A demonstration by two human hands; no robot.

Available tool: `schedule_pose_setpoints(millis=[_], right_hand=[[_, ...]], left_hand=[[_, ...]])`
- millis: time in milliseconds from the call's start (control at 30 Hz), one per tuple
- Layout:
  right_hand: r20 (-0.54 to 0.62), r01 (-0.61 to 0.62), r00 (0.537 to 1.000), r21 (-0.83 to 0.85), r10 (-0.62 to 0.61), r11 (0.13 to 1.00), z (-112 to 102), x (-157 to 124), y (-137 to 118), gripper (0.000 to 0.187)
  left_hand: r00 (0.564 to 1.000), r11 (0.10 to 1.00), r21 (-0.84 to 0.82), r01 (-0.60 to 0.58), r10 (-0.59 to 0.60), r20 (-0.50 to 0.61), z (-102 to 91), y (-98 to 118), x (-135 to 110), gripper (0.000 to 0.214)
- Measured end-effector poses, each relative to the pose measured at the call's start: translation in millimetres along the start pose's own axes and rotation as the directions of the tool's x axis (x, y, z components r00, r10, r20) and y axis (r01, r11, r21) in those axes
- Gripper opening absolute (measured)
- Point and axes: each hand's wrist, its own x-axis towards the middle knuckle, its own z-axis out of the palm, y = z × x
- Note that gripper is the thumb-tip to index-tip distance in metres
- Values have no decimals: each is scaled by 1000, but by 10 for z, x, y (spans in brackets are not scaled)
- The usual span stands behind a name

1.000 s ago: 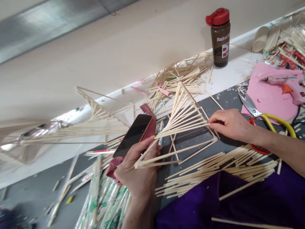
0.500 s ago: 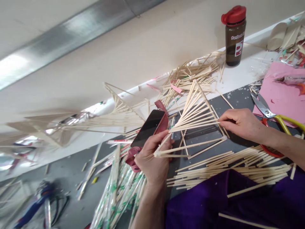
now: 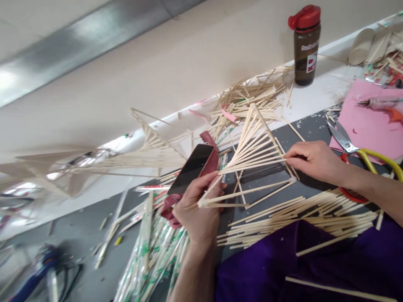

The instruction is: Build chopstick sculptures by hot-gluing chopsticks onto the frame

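Note:
A frame of glued thin wooden sticks (image 3: 258, 145), with sticks fanning out from one corner, is held above the grey work surface. My left hand (image 3: 198, 212) is closed around its left corner, where the fan of sticks meets. At the frame's right edge, my right hand (image 3: 310, 160) pinches the end of the lowest wooden stick (image 3: 256, 166) of the fan, thumb against forefinger. Below the frame lies a pile of loose wooden sticks (image 3: 315, 209). One more stick (image 3: 333, 244) rests on the purple cloth (image 3: 261, 272) over my lap.
Beside my left hand are a phone (image 3: 190, 167) with a red strap and sticks in plastic wrappers (image 3: 147, 260). Scissors (image 3: 349, 146) and pink paper (image 3: 368, 121) lie to the right. A bottle (image 3: 306, 50) stands by the wall, near another stick structure (image 3: 151, 140). A blue-handled tool (image 3: 37, 272) sits lower left.
The whole view has shifted slightly, so things appear a little further left. Both hands keep the same hold on the frame and its stick.

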Motion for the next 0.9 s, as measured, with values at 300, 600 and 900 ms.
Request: schedule_pose_setpoints(millis=[300,600,900], right_hand=[[11,-25,1000,48,24,999,-39,8,0,15],[26,-79,997,64,78,995,-50,-18,-23,17],[18,-140,990,-34,141,990,-89,-8,-42,15]], left_hand=[[999,999,2,40,-40,-10,49,81,-27,30],[1000,999,-47,-1,3,23,55,-27,4,25],[994,993,-29,-113,113,-4,101,-40,8,17]])
